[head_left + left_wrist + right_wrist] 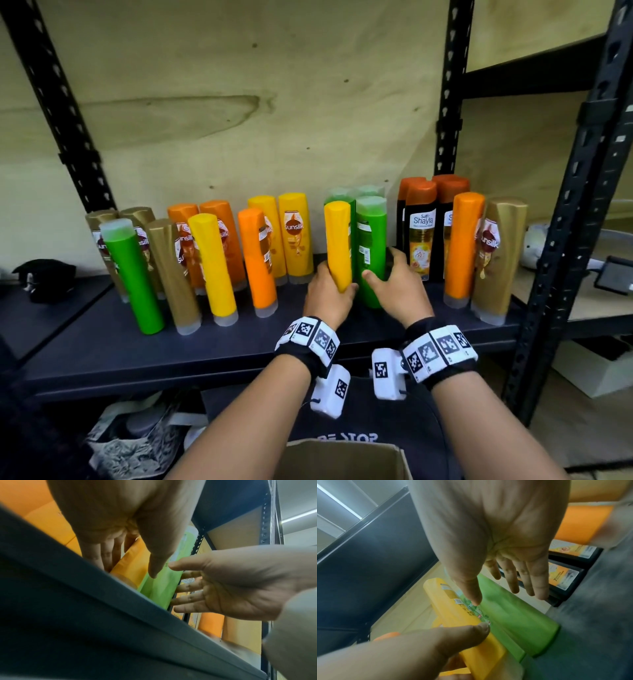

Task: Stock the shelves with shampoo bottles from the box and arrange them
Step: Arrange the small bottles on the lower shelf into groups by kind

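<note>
Dark metal shelf (102, 356) mostly stocked; left hand (327, 294) wraps a tall yellow plastic bottle (338, 245), right hand (399, 291) spread beside the green plastic bottle (371, 253), perhaps touching; brown cardboard box (342, 459), bottom centre, contents unseen.

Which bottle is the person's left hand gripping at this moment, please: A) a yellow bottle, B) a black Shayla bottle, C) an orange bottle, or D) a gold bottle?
A: the left hand curls around the lower part of the yellow bottle, which stands beside the green bottle that the right hand reaches around with straight fingers.

A stockroom: black metal racking (561, 212) against bare plywood (239, 102), shampoo bottles (294, 236) in rows.
</note>
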